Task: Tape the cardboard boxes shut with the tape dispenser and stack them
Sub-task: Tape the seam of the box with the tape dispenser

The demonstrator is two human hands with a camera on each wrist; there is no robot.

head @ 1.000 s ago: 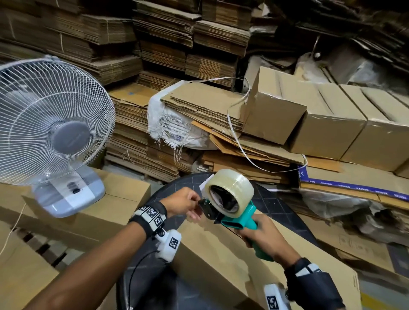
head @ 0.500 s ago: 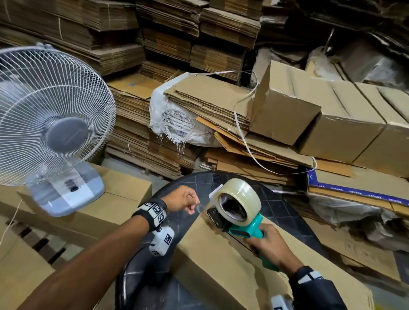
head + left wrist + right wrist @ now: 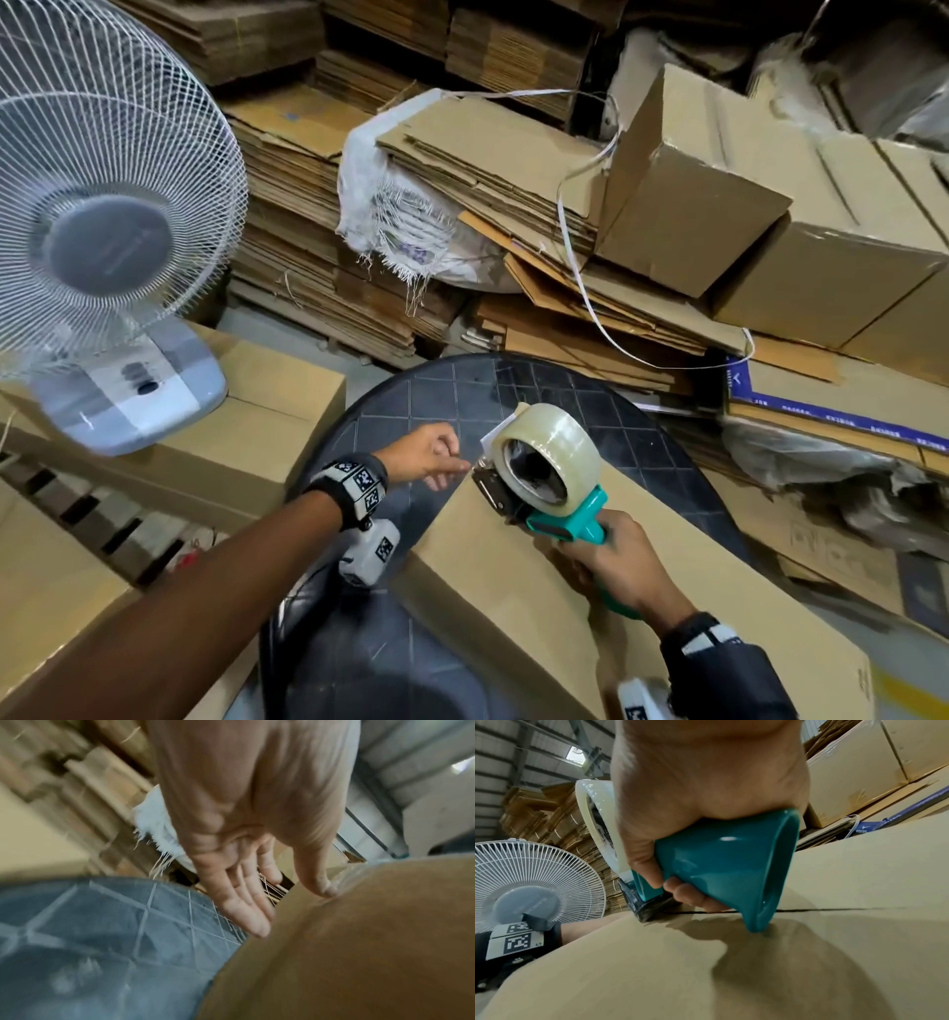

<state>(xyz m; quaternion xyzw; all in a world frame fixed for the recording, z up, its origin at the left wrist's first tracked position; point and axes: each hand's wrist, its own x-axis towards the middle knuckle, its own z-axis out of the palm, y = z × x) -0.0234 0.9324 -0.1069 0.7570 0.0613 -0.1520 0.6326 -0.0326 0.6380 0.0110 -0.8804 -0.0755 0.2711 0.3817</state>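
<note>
Stacks of flat cardboard [image 3: 318, 216] fill the back of the room, from 10 to 2 o'clock in the head view. At 9 o'clock a white fan [image 3: 102, 216] stands on a brown carton [image 3: 267, 411]. Low in the middle sits a round black table [image 3: 436, 390] with a grid on top. On it lies a box [image 3: 513, 591], reaching from the middle down to 5 o'clock, with a thin dark seam along its top. At the box's far end sits the tape dispenser [image 3: 544, 478], a clear roll on a teal frame, its black front end down on the box. The right hand [image 3: 621, 565] is wrapped tight around the teal handle. The left hand [image 3: 426, 455] is at the box's far corner, fingers spread and loose, thumb tip touching the box edge, pinching nothing.
</note>
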